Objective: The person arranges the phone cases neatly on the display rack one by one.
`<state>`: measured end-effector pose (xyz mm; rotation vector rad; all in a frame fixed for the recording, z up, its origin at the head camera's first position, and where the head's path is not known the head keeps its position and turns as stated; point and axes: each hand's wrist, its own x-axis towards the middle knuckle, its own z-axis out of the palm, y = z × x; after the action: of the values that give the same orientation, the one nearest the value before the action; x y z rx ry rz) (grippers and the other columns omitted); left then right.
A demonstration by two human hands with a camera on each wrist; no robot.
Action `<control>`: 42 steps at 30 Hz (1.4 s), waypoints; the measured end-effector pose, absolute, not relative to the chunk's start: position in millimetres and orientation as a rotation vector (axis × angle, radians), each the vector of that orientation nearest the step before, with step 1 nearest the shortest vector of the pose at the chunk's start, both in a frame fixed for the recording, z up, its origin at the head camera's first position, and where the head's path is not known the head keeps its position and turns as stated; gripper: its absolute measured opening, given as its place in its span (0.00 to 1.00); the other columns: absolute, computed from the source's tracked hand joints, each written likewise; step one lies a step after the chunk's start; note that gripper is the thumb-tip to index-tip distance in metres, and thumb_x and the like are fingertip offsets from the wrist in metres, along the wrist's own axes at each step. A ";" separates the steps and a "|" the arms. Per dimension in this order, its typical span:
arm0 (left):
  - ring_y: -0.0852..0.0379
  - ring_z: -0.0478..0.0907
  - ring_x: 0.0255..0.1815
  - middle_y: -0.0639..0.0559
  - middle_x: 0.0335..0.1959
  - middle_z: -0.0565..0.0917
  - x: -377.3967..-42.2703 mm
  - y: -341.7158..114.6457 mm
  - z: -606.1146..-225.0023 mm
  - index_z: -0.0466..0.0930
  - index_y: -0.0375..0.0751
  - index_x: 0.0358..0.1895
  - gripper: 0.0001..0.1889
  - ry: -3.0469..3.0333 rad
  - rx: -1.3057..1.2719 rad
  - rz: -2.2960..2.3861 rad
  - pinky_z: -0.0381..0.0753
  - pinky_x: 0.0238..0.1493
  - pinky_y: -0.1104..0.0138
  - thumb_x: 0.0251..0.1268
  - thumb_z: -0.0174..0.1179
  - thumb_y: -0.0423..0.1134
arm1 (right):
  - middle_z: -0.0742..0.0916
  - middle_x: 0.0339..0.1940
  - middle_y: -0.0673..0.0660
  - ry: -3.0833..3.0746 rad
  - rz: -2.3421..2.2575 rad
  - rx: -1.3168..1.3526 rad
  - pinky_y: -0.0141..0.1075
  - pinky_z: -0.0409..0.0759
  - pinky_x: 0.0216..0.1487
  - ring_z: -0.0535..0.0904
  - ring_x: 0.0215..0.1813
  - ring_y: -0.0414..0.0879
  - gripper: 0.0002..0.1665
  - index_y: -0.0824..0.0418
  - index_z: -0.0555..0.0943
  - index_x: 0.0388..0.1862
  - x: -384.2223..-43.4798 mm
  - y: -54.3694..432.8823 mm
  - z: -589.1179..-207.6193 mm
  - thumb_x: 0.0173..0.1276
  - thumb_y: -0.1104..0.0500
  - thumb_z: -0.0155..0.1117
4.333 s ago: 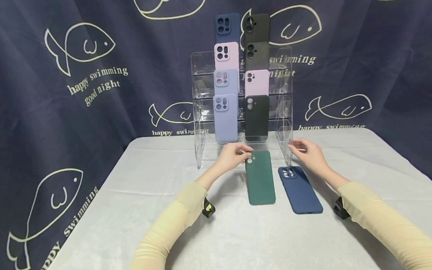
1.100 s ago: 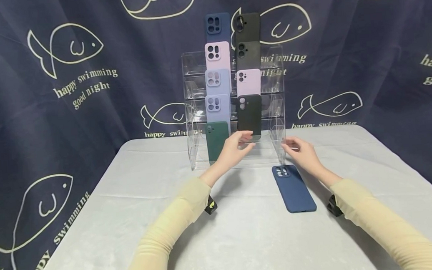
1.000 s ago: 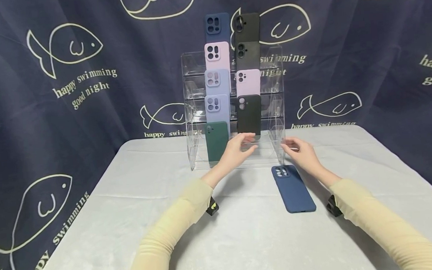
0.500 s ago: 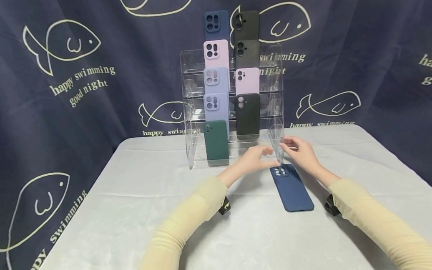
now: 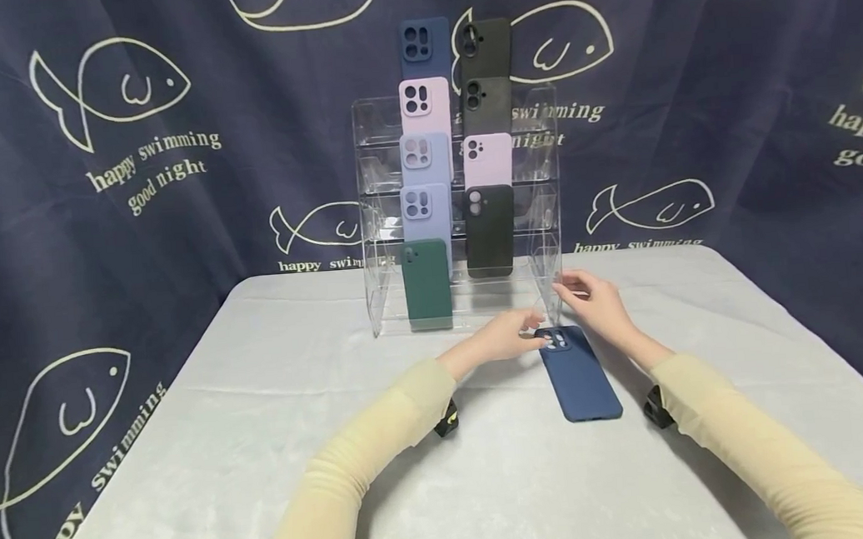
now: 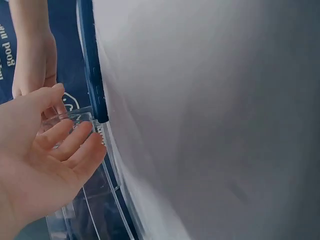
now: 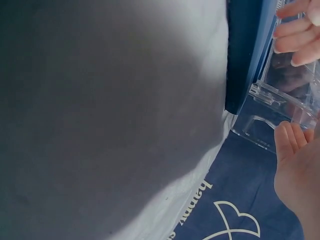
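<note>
A dark blue phone case [image 5: 582, 384] lies on the table, camera cutouts toward the rack. My left hand [image 5: 507, 337] is at its upper left corner; in the left wrist view the left hand [image 6: 55, 160] has loosely bent fingers, with no grip on the case visible. My right hand [image 5: 595, 304] pinches the right side panel of the clear display rack [image 5: 371, 223]; some of its fingertips are hidden behind the plastic. A green phone case [image 5: 427, 291] stands in the rack's lowest tier at the left. In the right wrist view, the blue case [image 7: 245, 50] appears edge-on.
Above the green case stand two light blue cases, a pink case [image 5: 428, 119] and a dark blue one. The right column has black cases [image 5: 491, 240] and another pink one. A grey-white cloth covers the table [image 5: 491, 482]; a navy fish-print curtain [image 5: 174, 237] hangs behind.
The green case went from the table into the lowest tier. My left hand has since moved right and down to the blue case. My right hand stays at the rack's side.
</note>
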<state>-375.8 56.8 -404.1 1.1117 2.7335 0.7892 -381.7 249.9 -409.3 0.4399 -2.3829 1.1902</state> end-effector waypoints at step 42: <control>0.60 0.81 0.47 0.51 0.49 0.84 -368.7 53.4 -407.7 0.79 0.42 0.54 0.20 2.641 1.075 0.607 0.76 0.51 0.77 0.55 0.67 0.39 | 0.85 0.45 0.67 -2.366 1.187 0.447 0.10 0.73 0.44 0.82 0.44 0.44 0.19 0.71 0.78 0.50 -382.8 251.5 -411.0 0.67 0.58 0.61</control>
<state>-368.7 53.4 -407.7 1.0745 2.6409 0.6066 -382.8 251.5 -411.0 0.4474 -2.3661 1.1873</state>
